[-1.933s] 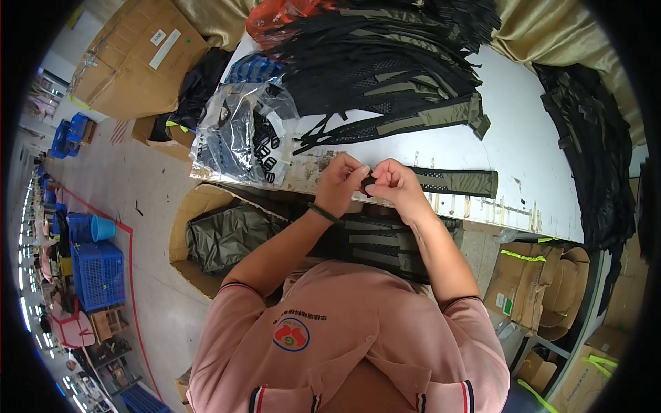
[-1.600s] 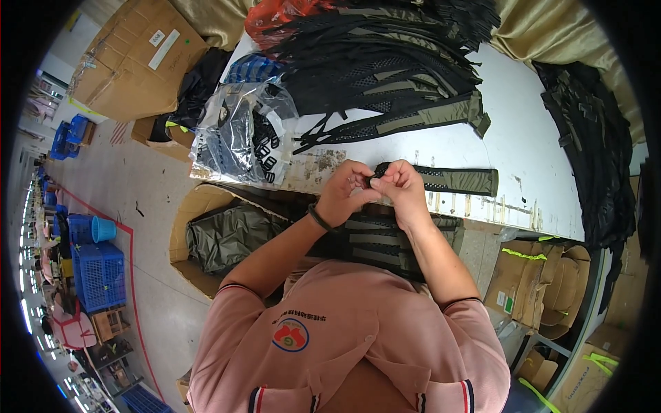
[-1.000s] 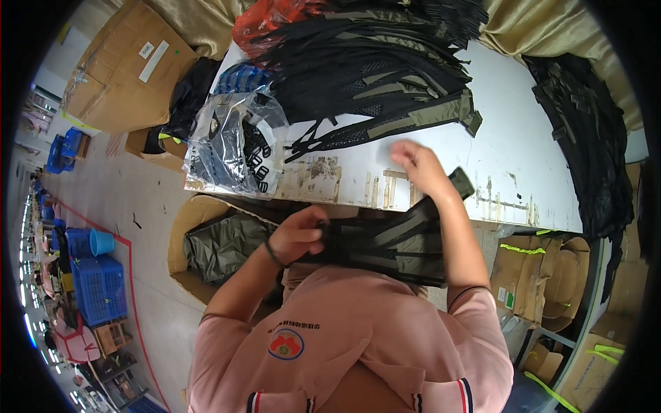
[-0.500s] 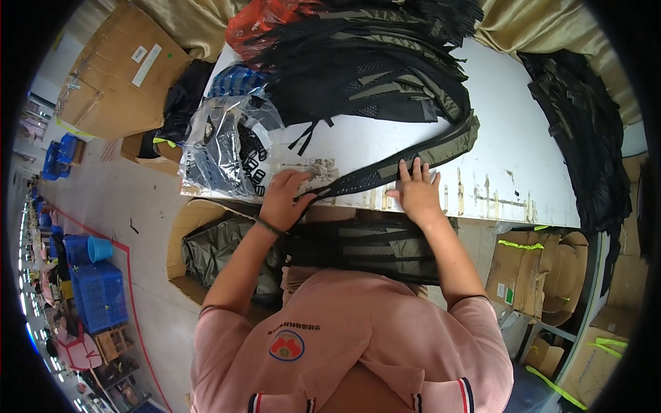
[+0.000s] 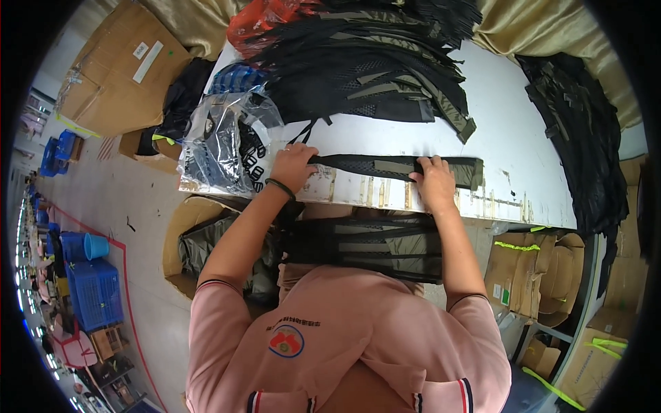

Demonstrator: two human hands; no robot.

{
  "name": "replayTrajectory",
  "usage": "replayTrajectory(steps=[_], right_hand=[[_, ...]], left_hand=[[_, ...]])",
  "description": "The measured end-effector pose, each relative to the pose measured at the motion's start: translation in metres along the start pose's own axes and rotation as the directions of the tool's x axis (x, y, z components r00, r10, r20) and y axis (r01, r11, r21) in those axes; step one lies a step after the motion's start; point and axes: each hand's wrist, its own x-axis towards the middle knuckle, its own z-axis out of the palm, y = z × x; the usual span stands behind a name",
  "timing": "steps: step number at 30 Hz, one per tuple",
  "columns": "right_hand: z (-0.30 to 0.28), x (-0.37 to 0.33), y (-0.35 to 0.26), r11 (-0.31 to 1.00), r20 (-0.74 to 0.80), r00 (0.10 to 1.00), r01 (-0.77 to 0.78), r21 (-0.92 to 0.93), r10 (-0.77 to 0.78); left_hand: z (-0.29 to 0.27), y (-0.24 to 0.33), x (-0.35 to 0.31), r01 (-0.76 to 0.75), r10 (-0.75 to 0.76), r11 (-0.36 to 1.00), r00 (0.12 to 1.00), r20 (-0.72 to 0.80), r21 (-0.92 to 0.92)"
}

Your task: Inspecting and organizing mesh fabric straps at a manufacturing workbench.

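Strap flat at table's near edge, both hands on it

Task item: blk mesh strap w/ olive panel [image 5: 354, 165], lying approx. lengthwise along near edge of white table [image 5: 530, 175]. L hand [image 5: 292, 167]: fingers bent, grasping strap's narrow end. R hand [image 5: 436, 184]: fingers over olive part, thumb at near side; can't tell if gripping or only pressing.

Surroundings: clear plastic bag [image 5: 206, 155] of blk buckles sits just beside L hand, crowding that end. Beyond strap, big pile of blk/olive straps [image 5: 310, 82]; red plastic bag [image 5: 265, 24] and blue checked bundle [image 5: 237, 79] at pile's L side. More straps across lap [image 5: 358, 241], below table edge. Open carton [image 5: 175, 251] w/ dark shiny fabric, lower L. Blk items w/ straps [image 5: 582, 151] draped at table's R end. Blue crate [image 5: 96, 292] on floor, far L.

Labels/writing: large cardboard box [image 5: 110, 76], upper L, has white stickers. Carton [image 5: 516, 275] at R: green/white label, print too small. Pink shirt [image 5: 344, 310]: red/blue oval emblem [image 5: 286, 341], line of dk characters above.
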Motion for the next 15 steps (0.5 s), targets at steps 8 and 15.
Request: replayTrajectory(steps=[8, 15], right_hand=[[-0.003, 0.018, -0.079, 0.818, -0.301, 0.875, 0.469, 0.332, -0.380], [0.040, 0.038, -0.161, 0.701, -0.221, 0.809, 0.583, 0.411, -0.544]], left_hand=[[0.004, -0.038, -0.011, 0.048, -0.040, 0.991, 0.997, 0.062, -0.126], [-0.013, -0.023, -0.012, 0.162, -0.162, 0.949, 0.987, 0.023, -0.271]])
